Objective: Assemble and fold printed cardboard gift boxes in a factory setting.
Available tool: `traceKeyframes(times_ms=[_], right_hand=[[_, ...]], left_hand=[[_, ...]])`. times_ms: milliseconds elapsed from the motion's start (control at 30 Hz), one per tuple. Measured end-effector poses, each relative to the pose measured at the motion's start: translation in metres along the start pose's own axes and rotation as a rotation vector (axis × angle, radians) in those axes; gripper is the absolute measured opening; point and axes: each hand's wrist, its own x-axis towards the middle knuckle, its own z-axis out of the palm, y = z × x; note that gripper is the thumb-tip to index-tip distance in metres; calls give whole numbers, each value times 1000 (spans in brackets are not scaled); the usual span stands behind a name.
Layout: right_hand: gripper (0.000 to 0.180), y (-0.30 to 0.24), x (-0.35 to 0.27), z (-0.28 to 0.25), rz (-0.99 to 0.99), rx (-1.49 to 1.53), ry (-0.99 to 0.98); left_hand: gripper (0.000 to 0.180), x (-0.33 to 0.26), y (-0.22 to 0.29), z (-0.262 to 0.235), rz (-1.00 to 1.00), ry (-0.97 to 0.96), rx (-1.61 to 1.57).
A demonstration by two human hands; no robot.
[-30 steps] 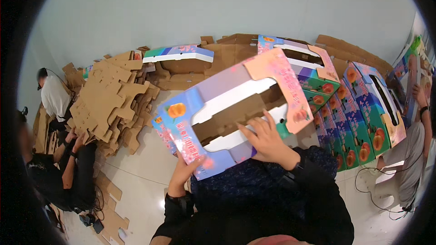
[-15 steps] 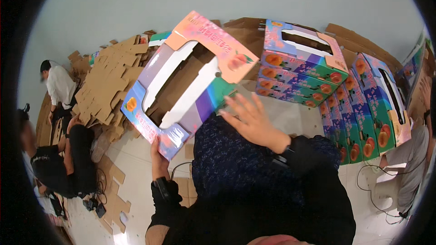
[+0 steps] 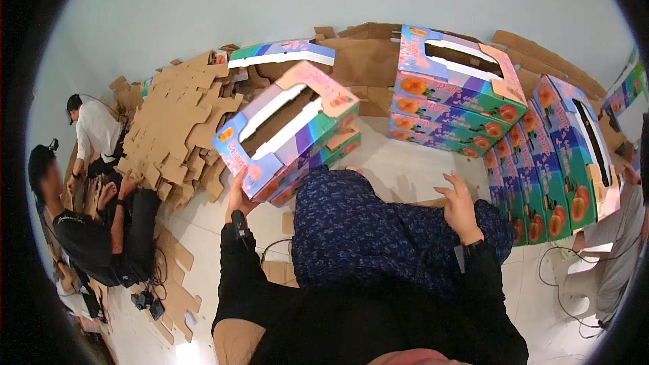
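A colourful fruit carton [image 3: 305, 136], printed with peaches and with a long cut-out in its top, sits tilted in view left of my knees. My left hand [image 3: 241, 195] grips its near corner, the thumb up against the printed side. Beneath it a second printed carton [image 3: 343, 147] shows partly; I cannot tell whether the two touch all along. My right hand [image 3: 460, 211] is held above my right thigh, holding nothing, fingers apart and slightly curled. It is nearest to the stacked cartons [image 3: 449, 108] ahead on the right.
More cartons lie on their sides in a row [image 3: 564, 162] at the right. A heap of flat brown cardboard [image 3: 169, 122] fills the left, with a part-printed carton [image 3: 280, 53] behind. Two people sit at the far left; another person's leg [image 3: 618, 236] and cables [image 3: 551, 284] are at right.
The carton has gone down and away from me, over the second carton, with my left hand still on it. My right hand has moved from the carton's side to the right.
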Motion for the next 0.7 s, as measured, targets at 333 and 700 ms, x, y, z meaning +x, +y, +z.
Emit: traceKeyframes(times_ms=[333, 700], right_hand=[[33, -12, 5, 11, 9, 115, -49], [26, -3, 0, 16, 48, 119, -72]], left_hand=[[67, 67, -14, -56, 313, 514, 432], [74, 90, -26, 130, 1065, 281, 1790]])
